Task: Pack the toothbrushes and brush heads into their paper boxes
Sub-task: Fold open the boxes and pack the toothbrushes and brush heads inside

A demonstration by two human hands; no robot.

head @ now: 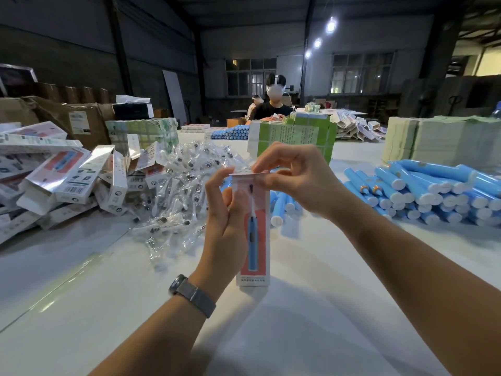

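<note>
Closing a toothbrush box upright on the surface

Left hand grips the paper box; right hand fingers pinch its top flap.

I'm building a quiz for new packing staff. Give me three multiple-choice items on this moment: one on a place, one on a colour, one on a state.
1. Where do the bagged brush heads lie?
A. left of the held box
B. on the blue pile
C. on the floor

2. What colour are the toothbrush handles?
A. green
B. blue
C. black

3. How is the paper box held?
A. flat
B. upside down in the air
C. upright on the table

Answers: 1 A, the clear bags heap to its left. 2 B, the pile is blue. 3 C, left hand grips its side, right hand pinches the top flap.
</note>
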